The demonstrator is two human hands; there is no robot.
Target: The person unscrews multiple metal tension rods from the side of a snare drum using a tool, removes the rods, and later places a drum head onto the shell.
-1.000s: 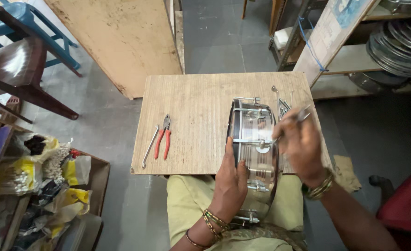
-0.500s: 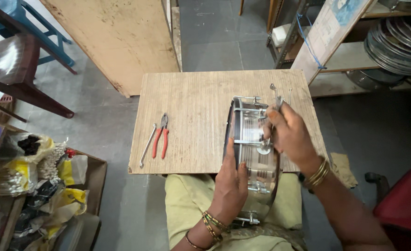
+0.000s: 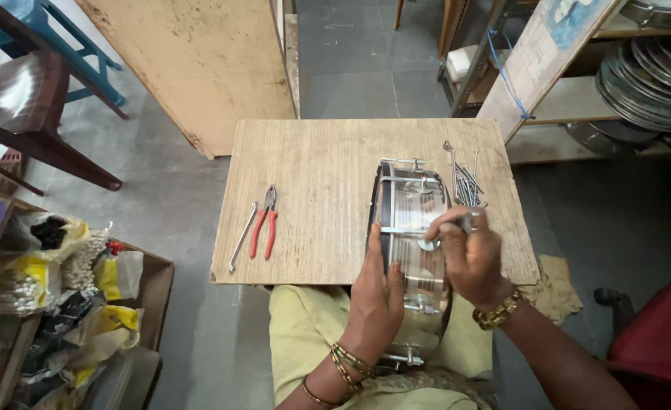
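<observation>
Snare drum shell (image 3: 411,250), chrome w/ tension lugs, stands on its edge, half on the wooden board (image 3: 320,197) and half over the person's lap, long axis running away from the body. Left hand (image 3: 373,300) lies flat against the shell's left rim, fingers stretched up along the hoop, palm pressing it, not wrapped round anything; bangles at that wrist. Right hand (image 3: 472,258) sits on top of the shell's right side, fingers curled in tight, pinching a small metal part (image 3: 466,222) that pokes out at the fingertips; can't tell exactly what the part is, looks like a rod or key end. Just under its fingertips, a small round washer-like piece (image 3: 429,244) on the shell wall. Gold bracelet at the right wrist. Just beyond the right hand, further from the body, a loose bunch of long tension rods (image 3: 464,178) on the board, touching or nearly touching the shell's far right edge. Well off to the left of the left hand: red-handled pliers (image 3: 265,224) and right beside them a thin metal tool (image 3: 243,237), both flat on the board, apart from the drum. Far left on the floor, a cardboard box (image 3: 153,288) w/ bags of small parts. Wooden chair (image 3: 24,114) further out, upper left
</observation>
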